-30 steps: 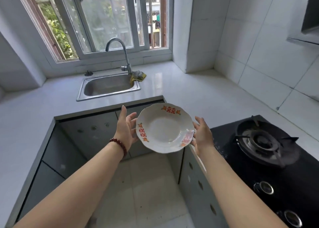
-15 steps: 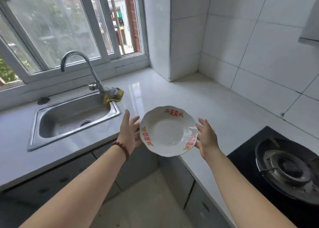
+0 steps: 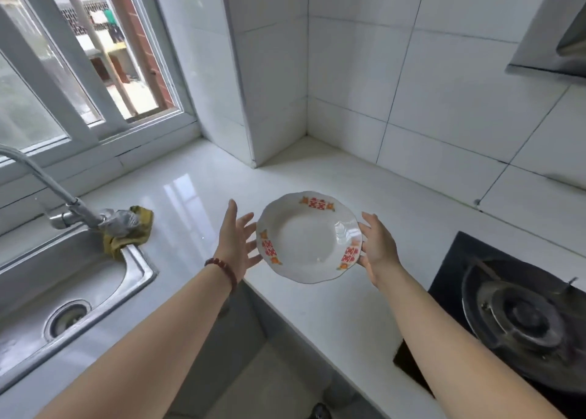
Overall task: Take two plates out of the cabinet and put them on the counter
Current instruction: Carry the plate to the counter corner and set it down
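**A:** How is the plate (image 3: pixel 309 238) held?

**B:** It sits between two flat hands. The left hand (image 3: pixel 236 244) has its fingers spread and straight against the left rim, with no curl round it. The right hand (image 3: pixel 379 247) meets the right rim the same way, but its lower fingers slip behind the edge, so I can't see all of them.

**A:** Is it down on the counter (image 3: pixel 196 196)?

**B:** I can't tell. It's level and face up over the inner corner of the counter, and its near edge overhangs the counter's front. Any gap beneath it is hidden.

**A:** What's around it?

**B:** There's a bead bracelet (image 3: pixel 222 268) on the left wrist. Further left is the sink (image 3: pixel 139 269), cut off by the frame. The faucet (image 3: pixel 47 184) runs out of view, with a yellowish cloth (image 3: pixel 130 228) bunched at its base. On the right is a gas burner (image 3: pixel 520 317), only partly in frame.

**A:** And the cabinet?

**B:** There's a grey cabinet front (image 3: pixel 250 320) under the counter edge, dim, blurred and mostly hidden by the forearms. Only a corner of the range hood (image 3: pixel 558 38) shows at top right, and the window (image 3: pixel 63 70) is cropped at top left.
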The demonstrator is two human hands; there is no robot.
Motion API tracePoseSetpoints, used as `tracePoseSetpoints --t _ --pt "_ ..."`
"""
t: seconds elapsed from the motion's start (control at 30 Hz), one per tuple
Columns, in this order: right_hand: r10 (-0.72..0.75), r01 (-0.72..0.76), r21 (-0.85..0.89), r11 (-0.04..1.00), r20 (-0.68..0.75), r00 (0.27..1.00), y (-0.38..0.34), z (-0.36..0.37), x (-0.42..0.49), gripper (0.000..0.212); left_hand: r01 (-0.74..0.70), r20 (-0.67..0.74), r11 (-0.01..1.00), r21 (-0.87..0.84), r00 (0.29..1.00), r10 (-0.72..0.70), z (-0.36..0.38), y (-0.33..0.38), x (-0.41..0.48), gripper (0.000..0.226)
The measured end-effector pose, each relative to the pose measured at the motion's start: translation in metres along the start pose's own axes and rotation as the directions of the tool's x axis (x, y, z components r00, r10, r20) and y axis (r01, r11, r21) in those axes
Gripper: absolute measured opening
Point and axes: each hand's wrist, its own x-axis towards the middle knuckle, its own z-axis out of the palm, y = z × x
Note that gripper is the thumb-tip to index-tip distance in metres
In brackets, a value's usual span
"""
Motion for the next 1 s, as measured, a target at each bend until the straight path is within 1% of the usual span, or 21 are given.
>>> tracePoseSetpoints --t 0.07,0.2,0.3,0.5,0.77,0.9,1.0 --pt "-0.008 0.008 0.002 1.0 -0.011 1.0 -0.008 0.003 0.021 0.015 -0.003 0.016 1.0 0.029 1.0 0.002 0.009 0.011 0.021 0.078" --pt "-0.014 0.014 -0.001 1.0 -0.032 0.999 -0.019 0.005 0.061 0.02 0.012 0.044 0.998 0.057 0.999 -0.014 0.029 0.029 0.064 0.078" --pt "0.005 -0.004 0.016 1.0 -0.071 0.997 -0.026 0.005 0.091 0.022 0.032 0.059 0.997 0.068 0.998 -0.036 0.045 0.038 0.093 0.077" --pt "-0.006 0.011 0.027 1.0 -0.169 0.986 -0.035 0.007 0.145 0.023 0.072 0.138 0.989 0.131 0.986 -0.09 0.073 0.057 0.158 0.074" --pt "0.016 -0.01 0.019 1.0 -0.321 0.947 -0.043 0.016 0.228 0.026 0.133 0.221 0.97 0.205 0.959 -0.178 0.105 0.088 0.254 0.076" --pt "0.032 -0.032 0.006 0.999 -0.371 0.928 -0.039 0.018 0.265 0.041 0.172 0.238 0.96 0.223 0.945 -0.224 0.12 0.092 0.297 0.076" --pt "0.061 -0.058 0.02 0.998 -0.41 0.91 -0.035 0.017 0.286 0.039 0.193 0.253 0.952 0.239 0.934 -0.253 0.13 0.091 0.325 0.076"
